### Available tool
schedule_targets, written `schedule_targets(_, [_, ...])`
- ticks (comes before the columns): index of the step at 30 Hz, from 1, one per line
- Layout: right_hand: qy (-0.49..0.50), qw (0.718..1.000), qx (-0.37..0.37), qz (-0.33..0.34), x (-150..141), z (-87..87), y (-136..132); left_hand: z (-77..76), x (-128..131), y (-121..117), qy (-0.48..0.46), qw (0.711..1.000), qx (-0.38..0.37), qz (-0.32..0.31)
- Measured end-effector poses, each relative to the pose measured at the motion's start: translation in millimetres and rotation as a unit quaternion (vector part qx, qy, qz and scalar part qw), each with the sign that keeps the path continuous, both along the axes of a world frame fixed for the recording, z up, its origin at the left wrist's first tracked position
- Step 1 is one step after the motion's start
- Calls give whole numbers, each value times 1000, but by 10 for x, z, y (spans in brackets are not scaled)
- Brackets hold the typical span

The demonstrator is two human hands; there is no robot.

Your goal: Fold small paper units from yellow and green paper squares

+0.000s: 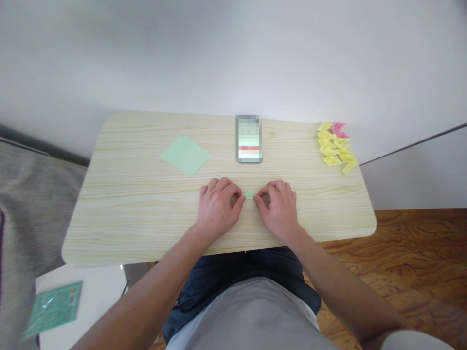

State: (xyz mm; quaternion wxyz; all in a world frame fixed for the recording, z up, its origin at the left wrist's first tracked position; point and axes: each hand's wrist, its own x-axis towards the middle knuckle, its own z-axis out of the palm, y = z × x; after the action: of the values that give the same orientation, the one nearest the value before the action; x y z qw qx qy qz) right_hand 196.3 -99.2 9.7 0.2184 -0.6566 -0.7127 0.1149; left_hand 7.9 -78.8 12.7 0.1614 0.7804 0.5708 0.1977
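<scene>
Left hand [220, 205] and right hand [279, 208]: thumbs and fingers pinching one small pale-green folded paper [249, 195], near middle of wood-grained table's [120, 214] near edge. Dark-framed rectangular phone [248, 140], far edge; flat pale-green square paper [186, 155], left of it. Yellow [327, 144] and pink folded-paper pieces [339, 133], far right corner. Glossy green flat packet [56, 308], beyond near left corner; contents indistinct.

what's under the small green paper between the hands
The table shows around the small green paper, its sides held by the left hand and right hand; whatever lies directly beneath is covered.
</scene>
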Motion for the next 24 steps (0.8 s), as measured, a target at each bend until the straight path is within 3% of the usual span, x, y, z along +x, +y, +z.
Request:
schedule_targets(10, [43, 999, 7, 23, 53, -32, -25, -48, -45, 5, -19, 999, 18, -33])
schedule_targets(24, [1, 998, 45, 37, -14, -27, -67, -60, -108, 38, -9, 998, 50, -27])
